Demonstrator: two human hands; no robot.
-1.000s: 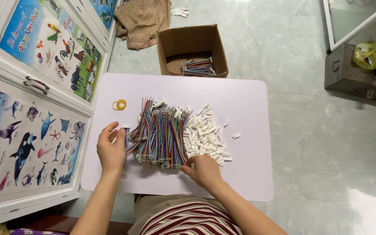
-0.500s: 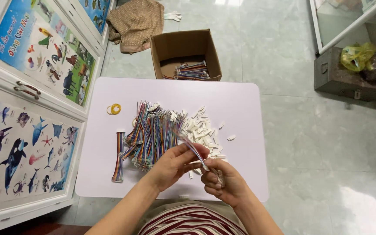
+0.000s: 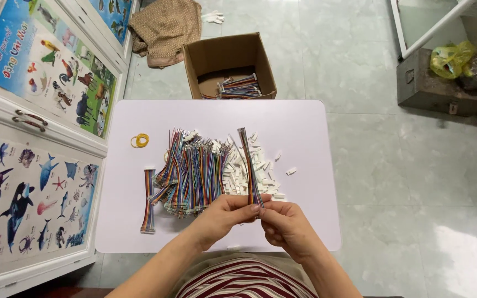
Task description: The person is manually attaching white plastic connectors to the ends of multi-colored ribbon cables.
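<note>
Left hand (image 3: 224,212) & right hand (image 3: 285,226) both pinch near end of one multicolour ribbon cable (image 3: 248,165), fingertips touching; cable runs up and away from hands. Pile of ribbon cables (image 3: 194,171) just beyond left hand, white connector housings (image 3: 249,171) beyond right, finished cable (image 3: 148,200) left, all on white table (image 3: 305,132).

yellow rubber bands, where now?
Head view: the yellow rubber bands lie on the white table's left part, apart from the wire pile, nearer the cabinet side.
</note>
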